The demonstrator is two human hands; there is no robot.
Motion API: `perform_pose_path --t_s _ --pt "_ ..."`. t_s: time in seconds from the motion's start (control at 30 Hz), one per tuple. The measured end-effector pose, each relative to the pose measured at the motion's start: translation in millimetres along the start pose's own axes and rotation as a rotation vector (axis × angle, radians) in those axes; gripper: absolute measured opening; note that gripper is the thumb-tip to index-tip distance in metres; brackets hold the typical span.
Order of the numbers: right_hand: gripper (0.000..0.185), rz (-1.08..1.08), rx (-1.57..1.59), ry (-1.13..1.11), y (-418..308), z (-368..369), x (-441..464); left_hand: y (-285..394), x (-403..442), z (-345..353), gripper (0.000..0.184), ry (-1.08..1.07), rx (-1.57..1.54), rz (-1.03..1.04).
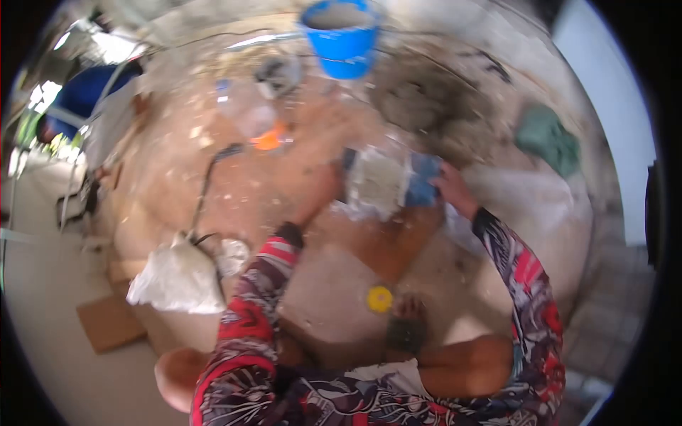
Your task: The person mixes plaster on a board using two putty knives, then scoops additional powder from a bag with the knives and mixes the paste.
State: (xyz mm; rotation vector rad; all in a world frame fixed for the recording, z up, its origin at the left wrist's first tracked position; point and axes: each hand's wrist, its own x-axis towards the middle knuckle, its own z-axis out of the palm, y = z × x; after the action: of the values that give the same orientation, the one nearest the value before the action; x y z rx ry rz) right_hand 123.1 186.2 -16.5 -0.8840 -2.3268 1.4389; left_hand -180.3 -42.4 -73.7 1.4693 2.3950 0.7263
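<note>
A rectangular piece with a whitish middle and dark blue ends point(379, 183) is in front of me, above the brown floor. My right hand point(456, 189) is closed on its right blue end. My left hand point(326, 186) is at its left end, smeared by motion, and its fingers seem wrapped round the edge. A brown flat board or tile point(394, 245) shows below the piece. Nearer my body a small yellow disc point(379, 299) lies by my foot point(409, 307).
A blue bucket point(341, 42) stands at the back, with a grey mortar-like heap point(430, 99) to its right. A green bag point(547, 138) lies right. At left are a white sack point(179, 277) and a clear bottle point(249, 110); an orange item point(268, 136) lies beyond.
</note>
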Motion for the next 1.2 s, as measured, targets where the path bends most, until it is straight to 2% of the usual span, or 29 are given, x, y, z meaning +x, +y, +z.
perform_pose_path --t_s 0.03,0.07,0.13,0.17,0.27,0.37,0.43,0.47,0.57,0.67,0.77,0.87,0.9,0.97,1.03,1.2 --pt "0.029 0.103 0.154 -0.005 -3.4 1.5 -6.4 40.7 -5.8 -44.7 0.027 0.116 0.018 0.03" --pt "0.031 0.179 0.313 -0.022 -13.6 4.8 -7.4 48.9 0.5 -65.9 0.03 -0.002 -0.151 -0.055" --pt "0.033 0.296 0.362 -0.035 -26.7 4.3 -15.3 31.1 20.5 -77.3 0.034 -0.056 0.052 -0.077" --pt "0.034 0.348 0.387 -0.048 -29.2 3.0 -16.7 19.9 27.5 -79.7 0.033 -0.01 0.014 -0.053" --pt "0.034 0.363 0.405 -0.044 -22.3 4.5 -21.0 -57.1 55.9 -60.0 0.036 -0.06 -0.232 -0.137" --pt "0.032 0.409 0.357 -0.018 -19.9 4.3 -18.1 -43.2 58.6 -84.2 0.038 -0.25 -0.334 -0.392" --pt "0.031 0.391 0.365 -0.003 -22.6 3.6 -13.8 -44.1 67.1 -76.0 0.036 -0.228 -0.189 -0.359" --pt "0.03 0.383 0.37 0.008 -24.9 4.1 -10.7 -44.2 72.7 -72.5 0.036 -0.218 -0.115 -0.34" --pt "0.024 0.367 0.307 0.023 -22.4 7.8 -0.4 -1.0 77.9 -69.1 0.035 -0.238 -0.336 -0.187" --pt "0.023 0.349 0.256 0.027 -32.6 10.2 7.2 14.5 95.0 -42.4 0.031 -0.192 -0.239 0.197" --pt "0.022 0.335 0.246 -0.01 -26.9 5.7 12.7 73.7 78.4 -62.3 0.027 -0.28 0.111 0.354" --pt "0.021 0.337 0.248 0.013 -37.1 1.3 7.9 104.4 48.3 -70.8 0.026 -0.279 0.238 0.517" --pt "0.023 0.346 0.257 0.015 -32.7 -0.7 7.1 102.0 36.2 -62.5 0.032 -0.208 0.223 0.569" --pt "0.029 0.37 0.28 0.014 -20.5 -1.3 4.6 96.5 25.6 -60.3 0.028 -0.184 0.229 0.597" --pt "0.029 0.357 0.308 0.033 -19.7 -1.1 1.6 101.5 17.3 -72.4 0.026 -0.172 0.297 0.58" --pt "0.028 0.347 0.307 0.0 -22.1 -2.5 1.7 92.7 -4.2 -52.7 0.026 -0.135 0.307 0.602"
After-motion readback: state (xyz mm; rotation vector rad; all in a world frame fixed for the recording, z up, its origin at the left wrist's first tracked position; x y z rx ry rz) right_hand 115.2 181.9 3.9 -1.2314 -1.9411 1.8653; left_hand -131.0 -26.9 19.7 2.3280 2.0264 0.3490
